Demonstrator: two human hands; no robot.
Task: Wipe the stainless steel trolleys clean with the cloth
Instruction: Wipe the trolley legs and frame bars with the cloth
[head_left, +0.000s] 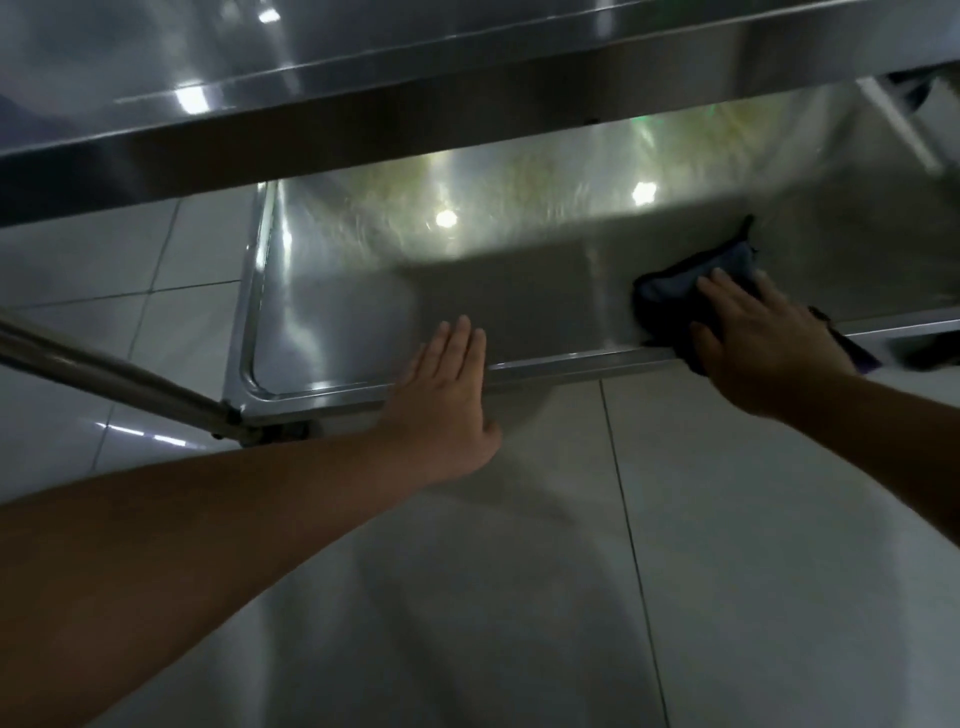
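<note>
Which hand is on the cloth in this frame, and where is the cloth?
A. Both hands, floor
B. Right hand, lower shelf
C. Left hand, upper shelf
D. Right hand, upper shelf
B: the right hand presses the dark cloth onto the lower shelf, while the left hand rests flat on its front rim.

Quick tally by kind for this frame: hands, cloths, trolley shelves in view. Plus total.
Hands: 2, left hand flat on the lower shelf's front edge, right hand pressing the cloth
Cloths: 1, dark cloth on the lower shelf
Trolley shelves: 2, upper shelf and lower shelf
Total: 5
</note>
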